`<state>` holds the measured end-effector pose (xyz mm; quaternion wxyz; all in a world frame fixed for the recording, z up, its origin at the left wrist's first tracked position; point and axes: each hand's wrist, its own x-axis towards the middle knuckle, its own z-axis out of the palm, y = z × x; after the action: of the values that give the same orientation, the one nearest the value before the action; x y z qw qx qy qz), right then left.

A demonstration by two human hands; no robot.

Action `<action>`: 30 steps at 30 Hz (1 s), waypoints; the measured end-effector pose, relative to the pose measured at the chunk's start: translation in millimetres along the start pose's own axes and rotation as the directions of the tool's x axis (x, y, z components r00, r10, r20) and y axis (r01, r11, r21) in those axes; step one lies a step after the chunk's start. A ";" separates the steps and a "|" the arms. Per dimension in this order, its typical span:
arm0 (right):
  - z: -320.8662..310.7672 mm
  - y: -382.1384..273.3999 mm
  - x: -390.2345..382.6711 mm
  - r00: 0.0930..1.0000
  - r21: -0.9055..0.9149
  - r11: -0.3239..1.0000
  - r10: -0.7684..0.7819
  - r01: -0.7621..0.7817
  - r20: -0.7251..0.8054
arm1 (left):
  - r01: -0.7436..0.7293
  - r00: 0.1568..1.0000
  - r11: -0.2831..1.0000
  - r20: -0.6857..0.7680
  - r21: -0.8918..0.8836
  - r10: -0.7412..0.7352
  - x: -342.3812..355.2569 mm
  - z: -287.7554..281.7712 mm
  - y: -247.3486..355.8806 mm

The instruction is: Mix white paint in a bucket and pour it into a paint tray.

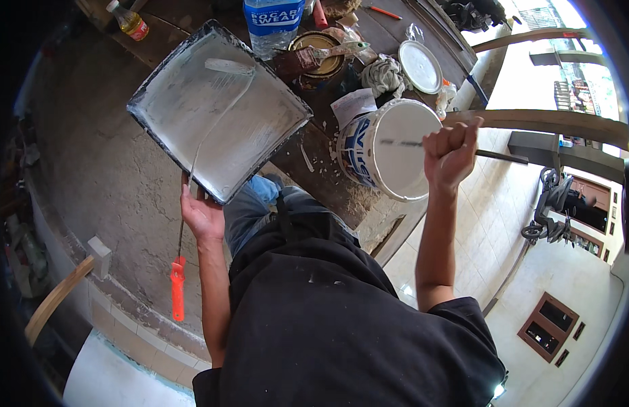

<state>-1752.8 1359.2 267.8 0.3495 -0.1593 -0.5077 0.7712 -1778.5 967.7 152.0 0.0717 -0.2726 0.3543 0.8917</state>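
My left hand (203, 216) is closed on the near corner of a paint tray (168, 102), black-rimmed and coated with white paint. A paint roller (178, 288) lies across it: the white sleeve is inside the tray, the thin wire passes by my left hand, and the orange handle hangs outside. My right hand (451, 154) is a fist around a dark rod (502, 157). The rod's other end, blurred, is over a white bucket (358, 150) with white paint in it; whether it touches the paint I cannot tell.
On the dark wooden table are a bottle with a blue label (273, 26), a paintbrush (299, 62) across an open can (326, 45), a grey rag (384, 76) and a round white lid (420, 67). A small bottle of yellowish liquid (129, 22) stands far left. A motorbike (552, 210) is at right.
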 end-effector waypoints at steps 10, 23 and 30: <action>-23.9 -22.2 50.8 0.998 -0.186 0.982 0.013 -0.026 -0.069 | -0.015 1.000 1.000 0.026 -0.002 0.015 0.7 -1.2 1.2; -13.9 -46.6 63.6 0.981 -0.287 0.943 0.131 -0.168 -0.143 | -0.002 0.998 1.000 0.060 -0.020 0.003 2.1 -4.1 1.5; 0.4 -6.8 24.0 0.946 -0.034 0.967 0.253 -0.252 0.203 | 0.001 1.000 1.000 -0.031 -0.005 -0.001 -1.4 4.2 3.1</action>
<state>-1767.5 1377.4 276.7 0.1928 -0.1438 -0.5194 0.8199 -1780.2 968.3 157.2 0.0657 -0.2868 0.3529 0.8882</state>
